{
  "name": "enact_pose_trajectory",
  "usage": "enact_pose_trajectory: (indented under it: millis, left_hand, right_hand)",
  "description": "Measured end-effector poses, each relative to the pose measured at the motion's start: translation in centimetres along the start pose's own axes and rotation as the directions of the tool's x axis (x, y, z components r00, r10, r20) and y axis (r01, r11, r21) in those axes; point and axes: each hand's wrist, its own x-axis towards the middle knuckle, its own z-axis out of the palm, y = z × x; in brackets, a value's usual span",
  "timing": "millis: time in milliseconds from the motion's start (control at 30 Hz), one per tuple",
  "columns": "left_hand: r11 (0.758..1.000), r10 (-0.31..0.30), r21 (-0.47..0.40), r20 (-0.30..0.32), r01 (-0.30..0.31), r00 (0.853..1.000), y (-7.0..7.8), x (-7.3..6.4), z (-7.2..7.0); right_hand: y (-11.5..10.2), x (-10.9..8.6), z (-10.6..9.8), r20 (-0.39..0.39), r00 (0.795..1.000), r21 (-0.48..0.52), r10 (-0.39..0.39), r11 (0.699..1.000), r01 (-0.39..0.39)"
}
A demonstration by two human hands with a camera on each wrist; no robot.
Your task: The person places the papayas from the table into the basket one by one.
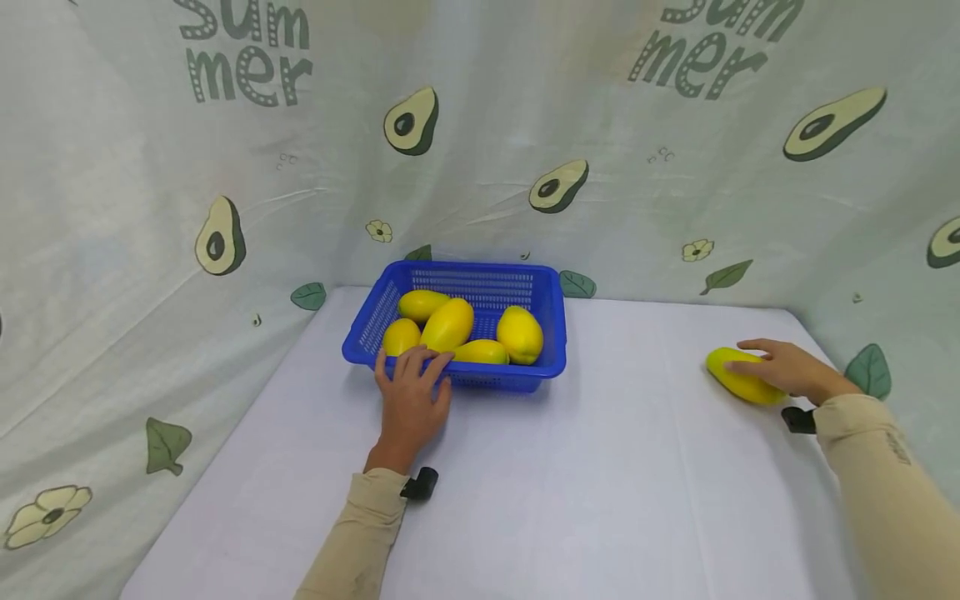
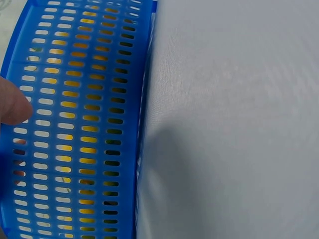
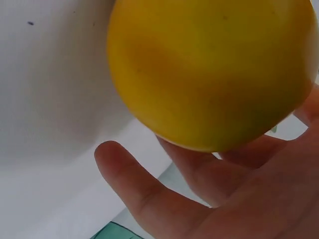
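Observation:
My left hand is at the near wall of a blue plastic basket, with its fingers hooked over the rim. Its thumb lies against the outer slotted wall in the left wrist view. Several yellow mangoes, such as one mango at the right end, lie inside the basket. Far to the right, my right hand holds a yellow-green mango at the table surface. In the right wrist view, fingers wrap behind that mango, while one finger sticks out apart from it.
A white cloth covers the table. Behind and beside it hangs a pale curtain printed with avocados, leaves and lettering. A small black device sits at the left wrist, another device at the right.

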Motion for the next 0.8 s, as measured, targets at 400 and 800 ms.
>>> enact_pose_trajectory:
  millis: [400, 800]
  left_hand:
    - [1.000, -0.014, 0.024, 0.026, 0.014, 1.000, 0.1, -0.1, -0.1]
    - [1.000, -0.013, 0.022, 0.034, 0.012, 0.999, -0.1, 0.1, 0.0]
  right_hand:
    - [0.0, -0.1, 1.0, -0.021, 0.999, 0.013, 0.025, 1.000, -0.025]
    - [-0.4, 0.1, 1.3, -0.099, 0.991, 0.052, 0.085, 0.995, -0.080]
